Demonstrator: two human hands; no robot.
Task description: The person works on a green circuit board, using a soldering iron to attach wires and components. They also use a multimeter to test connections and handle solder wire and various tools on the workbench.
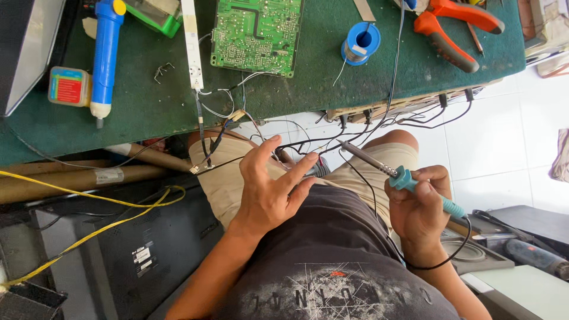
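My right hand grips a soldering iron by its teal handle, the metal tip pointing up-left toward a tangle of thin wires hanging off the table edge. My left hand is raised over my lap with fingers spread, empty, just below those wires. A green circuit board lies on the green-covered table above, beside a white LED strip. A spool of solder stands to the board's right.
A blue desoldering pump and a small flux tin lie at the left. Orange-handled pliers rest at the top right. Yellow cable crosses a dark panel on the floor. Cardboard tubes lie under the table edge.
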